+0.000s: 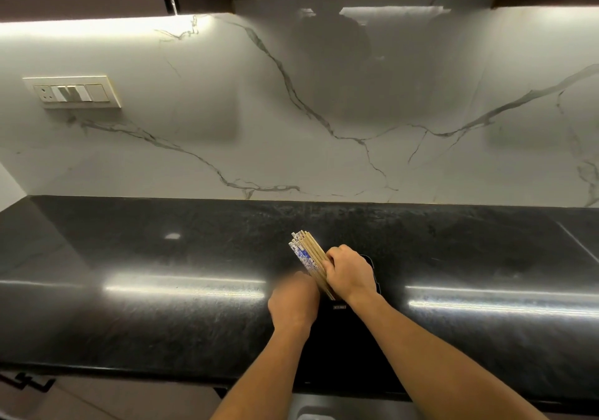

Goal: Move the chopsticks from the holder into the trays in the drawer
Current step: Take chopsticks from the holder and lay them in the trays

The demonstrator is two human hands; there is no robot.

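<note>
A bundle of wooden chopsticks point(306, 256) with blue-and-white patterned tops leans up and to the left out of a black holder point(372, 274) on the dark countertop. My right hand point(348, 272) is wrapped around the bundle's middle. Just to its left, my left hand point(295, 299) is blurred, with its fingers curled against the lower part of the bundle; whether it grips the sticks is unclear. The holder is mostly hidden behind my hands and hard to tell from the black counter. At the bottom edge, a pale corner of the drawer point(311, 411) shows; its trays are out of sight.
The black stone countertop point(162, 306) runs the full width, with its front edge near the bottom of the view. Behind it rises a white marble backsplash point(324, 111) carrying a switch plate point(73, 92) at left. Dark cabinets hang above.
</note>
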